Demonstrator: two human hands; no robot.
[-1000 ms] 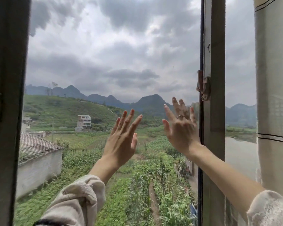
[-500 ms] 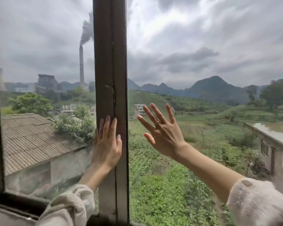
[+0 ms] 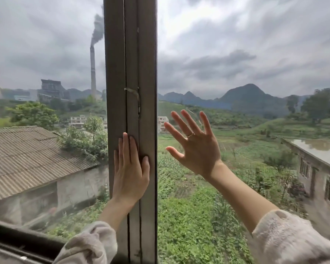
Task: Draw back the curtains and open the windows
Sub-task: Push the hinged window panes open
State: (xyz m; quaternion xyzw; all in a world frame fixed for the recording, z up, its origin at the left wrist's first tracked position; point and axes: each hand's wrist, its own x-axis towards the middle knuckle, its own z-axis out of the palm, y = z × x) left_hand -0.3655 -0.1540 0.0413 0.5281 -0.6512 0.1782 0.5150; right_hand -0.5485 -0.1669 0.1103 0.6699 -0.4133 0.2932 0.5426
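At the middle of the view stands the upright window frame (image 3: pixel 131 73), a grey-brown double post with a narrow seam running down it and a small worn latch fitting (image 3: pixel 133 92) partway up. The left hand (image 3: pixel 130 168) lies flat against this post, fingers together and pointing up, the thumb spread toward the post's right edge; it presses on the frame and grips nothing. To the left of the post is a glass pane (image 3: pixel 46 111), hazy with reflections, through which a corrugated roof (image 3: pixel 31 155), a tall chimney (image 3: pixel 92 69) giving off dark smoke and some industrial buildings show. To the right of the post the scene looks sharper and clearer, though whether glass is there cannot be told for certain. The right hand (image 3: pixel 194 147) is raised there, just beside the post but not touching it, fingers fanned wide, palm facing outward, a thin ring (image 3: pixel 190 134) on one finger; it holds nothing. Both arms wear pale, loose sleeves (image 3: pixel 286 237) pushed back from the wrists. Along the lower left runs the dark sill (image 3: pixel 17 242) of the window. Beyond lie green fields, white houses, a low building with a wet flat roof (image 3: pixel 320 149) at right, dark hills and a heavy clouded sky. No curtain shows in this view.
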